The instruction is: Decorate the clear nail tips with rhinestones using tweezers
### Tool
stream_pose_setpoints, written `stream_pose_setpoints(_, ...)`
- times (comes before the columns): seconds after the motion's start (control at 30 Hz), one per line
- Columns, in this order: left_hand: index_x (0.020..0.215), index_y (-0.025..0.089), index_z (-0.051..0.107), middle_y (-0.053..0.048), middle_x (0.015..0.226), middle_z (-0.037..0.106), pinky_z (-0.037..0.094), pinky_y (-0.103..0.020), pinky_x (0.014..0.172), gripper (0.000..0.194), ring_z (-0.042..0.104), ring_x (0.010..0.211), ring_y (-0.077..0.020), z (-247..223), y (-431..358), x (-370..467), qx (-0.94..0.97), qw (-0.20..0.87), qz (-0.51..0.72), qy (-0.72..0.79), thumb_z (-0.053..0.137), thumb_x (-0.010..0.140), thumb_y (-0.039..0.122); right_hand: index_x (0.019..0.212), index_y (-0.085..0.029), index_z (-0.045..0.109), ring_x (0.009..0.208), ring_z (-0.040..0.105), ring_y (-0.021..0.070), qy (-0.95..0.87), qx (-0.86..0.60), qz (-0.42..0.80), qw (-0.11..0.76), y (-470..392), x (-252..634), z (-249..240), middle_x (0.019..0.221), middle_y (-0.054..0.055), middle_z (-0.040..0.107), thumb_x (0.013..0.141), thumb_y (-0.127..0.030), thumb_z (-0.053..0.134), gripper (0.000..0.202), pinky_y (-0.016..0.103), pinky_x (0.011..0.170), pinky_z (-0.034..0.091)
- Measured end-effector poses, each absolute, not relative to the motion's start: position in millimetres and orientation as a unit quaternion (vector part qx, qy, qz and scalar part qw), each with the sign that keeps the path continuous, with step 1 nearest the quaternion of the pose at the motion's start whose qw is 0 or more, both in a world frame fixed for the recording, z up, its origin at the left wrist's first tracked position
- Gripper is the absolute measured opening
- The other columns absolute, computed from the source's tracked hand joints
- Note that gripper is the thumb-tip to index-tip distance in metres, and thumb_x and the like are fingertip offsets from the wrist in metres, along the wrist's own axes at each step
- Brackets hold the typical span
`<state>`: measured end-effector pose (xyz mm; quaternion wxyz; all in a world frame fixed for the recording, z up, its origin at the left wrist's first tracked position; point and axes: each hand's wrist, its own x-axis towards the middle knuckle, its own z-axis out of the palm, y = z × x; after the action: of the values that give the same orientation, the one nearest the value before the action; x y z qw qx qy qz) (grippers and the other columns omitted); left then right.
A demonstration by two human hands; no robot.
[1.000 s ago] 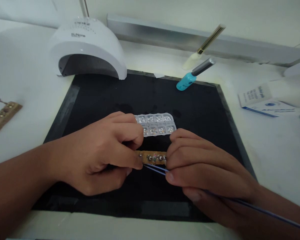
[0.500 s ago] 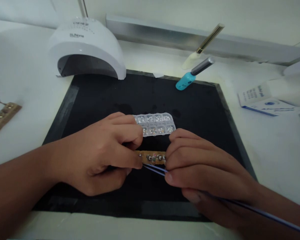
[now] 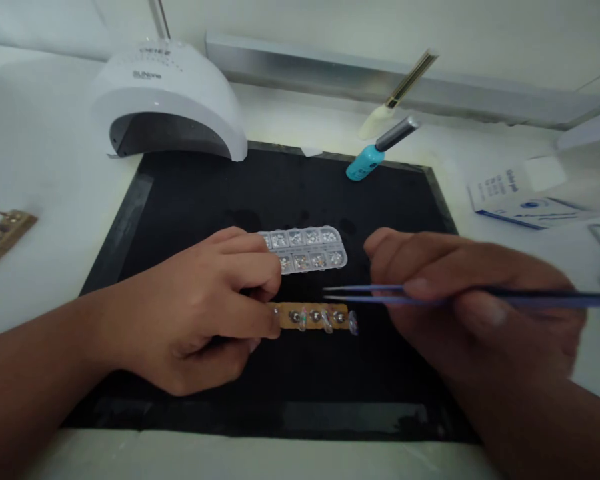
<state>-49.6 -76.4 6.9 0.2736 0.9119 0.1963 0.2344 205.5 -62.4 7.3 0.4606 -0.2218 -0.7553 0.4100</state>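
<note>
My left hand (image 3: 215,307) is closed on the left end of a narrow wooden strip (image 3: 285,317) that carries round metal studs and small shiny nail tips (image 3: 326,321). The fingers hide that end. My right hand (image 3: 460,293) pinches a pair of blue tweezers (image 3: 390,295), whose two points are slightly apart, a little above and beyond the strip and not touching it. Nothing is visible between the points. Just past the strip lies a clear compartment case (image 3: 305,250) filled with small sparkling rhinestones, its left part covered by my left hand.
A white nail lamp (image 3: 170,100) stands at the back left of the black mat (image 3: 190,193). A turquoise bottle (image 3: 365,163) and a cream bottle (image 3: 377,121) are at the back. To the right is a white box (image 3: 520,193); another wooden strip (image 3: 3,240) lies at the left.
My right hand has moved off the strip, up and to the right, with the tweezers turned nearly level. More of the strip's right end shows. My left hand stays in place.
</note>
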Motion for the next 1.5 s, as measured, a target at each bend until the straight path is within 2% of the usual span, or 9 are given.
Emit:
stream_pose_setpoints(0.1,0.084,0.017,0.067,-0.004,0.084,0.051,0.036,-0.039,0.076,0.017,0.045,0.074,-0.0174,7,-77,-50,0.910,0.280,0.230,0.200,0.053,0.079,0.007,0.082,-0.016,0.073,0.056,0.052,0.0174,-0.666,-0.204,0.461,0.549,-56,203,4,0.059,0.004,0.059,0.087,-0.023,0.058,0.017,0.036,0.055,0.040)
stream_pose_setpoints(0.27,0.082,0.016,0.066,-0.004,0.084,0.051,0.037,-0.039,0.076,0.016,0.045,0.075,-0.0170,8,-77,-49,0.908,0.290,0.236,0.192,0.054,0.078,0.006,0.080,-0.014,0.074,0.057,0.053,0.0178,-0.659,-0.206,0.486,0.536,-58,197,3,0.059,0.007,0.062,0.081,-0.018,0.060,0.015,0.035,0.055,0.041)
stream_pose_setpoints(0.43,0.078,0.015,0.062,-0.004,0.085,0.050,0.037,-0.037,0.075,0.014,0.043,0.073,-0.0151,11,-77,-49,0.897,0.297,0.263,0.194,0.053,0.078,0.005,0.080,-0.014,0.073,0.059,0.054,0.0170,-0.664,-0.207,0.492,0.524,-59,197,3,0.061,0.006,0.063,0.083,-0.021,0.061,0.014,0.034,0.057,0.041)
stream_pose_setpoints(0.67,0.082,0.017,0.060,-0.004,0.086,0.053,0.037,-0.038,0.075,0.014,0.045,0.074,-0.0157,7,-76,-50,0.890,0.301,0.276,0.203,0.052,0.077,0.006,0.082,-0.009,0.074,0.061,0.053,0.0178,-0.661,-0.180,0.505,0.525,-60,198,2,0.062,0.009,0.062,0.083,-0.016,0.061,0.015,0.036,0.057,0.040)
stream_pose_setpoints(0.77,0.081,0.017,0.059,-0.004,0.086,0.053,0.037,-0.037,0.074,0.014,0.046,0.074,-0.0153,6,-75,-51,0.887,0.302,0.277,0.213,0.052,0.078,0.005,0.086,-0.009,0.072,0.061,0.053,0.0163,-0.695,-0.181,0.497,0.487,-64,201,4,0.065,0.008,0.062,0.087,-0.019,0.061,0.015,0.036,0.058,0.043)
stream_pose_setpoints(0.93,0.080,0.018,0.058,-0.003,0.085,0.054,0.036,-0.035,0.073,0.013,0.047,0.075,-0.0161,5,-73,-52,0.885,0.297,0.278,0.226,0.052,0.077,0.006,0.090,-0.013,0.068,0.073,0.060,0.0179,-0.802,-0.171,0.446,0.360,-73,204,11,0.076,0.007,0.064,0.095,-0.026,0.056,0.019,0.039,0.070,0.050)
stream_pose_setpoints(1.07,0.080,0.017,0.059,-0.003,0.084,0.053,0.036,-0.035,0.073,0.015,0.046,0.076,-0.0159,5,-72,-52,0.878,0.304,0.285,0.235,0.052,0.076,0.004,0.092,-0.013,0.065,0.078,0.064,0.0166,-0.833,-0.173,0.403,0.338,-77,203,16,0.081,0.006,0.066,0.098,-0.025,0.052,0.020,0.039,0.078,0.052)
stream_pose_setpoints(1.5,0.081,0.017,0.057,-0.003,0.083,0.055,0.036,-0.035,0.072,0.016,0.047,0.076,-0.0159,4,-70,-52,0.873,0.300,0.298,0.244,0.052,0.076,0.003,0.091,-0.012,0.063,0.076,0.063,0.0151,-0.873,-0.138,0.360,0.299,-72,200,15,0.078,0.006,0.066,0.100,-0.025,0.046,0.023,0.038,0.078,0.051)
